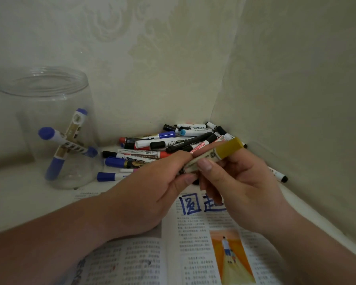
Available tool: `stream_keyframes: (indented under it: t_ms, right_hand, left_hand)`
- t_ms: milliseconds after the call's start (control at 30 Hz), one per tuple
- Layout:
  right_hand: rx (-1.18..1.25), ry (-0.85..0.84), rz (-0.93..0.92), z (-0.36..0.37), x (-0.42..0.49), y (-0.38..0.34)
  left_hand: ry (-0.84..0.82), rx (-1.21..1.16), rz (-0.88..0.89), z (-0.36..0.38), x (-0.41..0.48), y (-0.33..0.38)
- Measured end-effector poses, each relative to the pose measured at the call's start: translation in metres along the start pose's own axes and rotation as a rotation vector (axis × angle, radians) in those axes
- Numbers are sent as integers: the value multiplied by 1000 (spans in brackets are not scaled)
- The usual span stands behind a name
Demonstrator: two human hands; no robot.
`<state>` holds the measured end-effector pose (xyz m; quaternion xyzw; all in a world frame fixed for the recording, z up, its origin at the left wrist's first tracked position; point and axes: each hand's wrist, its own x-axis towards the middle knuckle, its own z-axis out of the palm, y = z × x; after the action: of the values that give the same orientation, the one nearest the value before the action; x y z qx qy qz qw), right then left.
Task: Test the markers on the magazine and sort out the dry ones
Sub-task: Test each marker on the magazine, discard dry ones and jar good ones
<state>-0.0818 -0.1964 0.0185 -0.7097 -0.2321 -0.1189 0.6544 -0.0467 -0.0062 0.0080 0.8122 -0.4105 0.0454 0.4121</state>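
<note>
Both hands hold one marker with a gold cap (228, 150) above the open magazine (193, 251). My left hand (152, 188) pinches the marker's lower barrel. My right hand (238, 182) grips it just below the cap, thumb across the barrel. The cap is on. Blue characters (199, 204) are written on the magazine's right page. Behind the hands lies a pile of markers (162, 145) with blue, black and red caps.
A clear plastic jar (49, 128) stands at the left with two blue-capped markers crossed inside it. A loose black-tipped marker (280, 175) lies by the right wall. Papered walls close in the corner behind and to the right.
</note>
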Motion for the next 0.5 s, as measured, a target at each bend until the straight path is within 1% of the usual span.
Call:
stream_keyframes:
  t_ms: [133,300,333,400,433,467,500]
  right_hand:
    - [-20,10,-36,5,-1,-4]
    - [-1,60,-64,9,-2,-8]
    - [19,108,-53,10,-1,-11]
    - [100,291,30,3,4,-15]
    - [142,406,75,-4,9,-15]
    - [131,507,98,-15,14,-13]
    - [68,574,111,-26,18,-12]
  left_hand:
    - [27,-44,57,-2,0,3]
    - [76,-178,19,0,1,6]
    - [51,-235,-15,0,0,6]
    - [-50,-293,-101,0,-4,3]
    - [-89,-255,-119,0,-5,2]
    - [-117,-211,-126,1,-5,-2]
    - [-124,-177,-116,2,-5,-4]
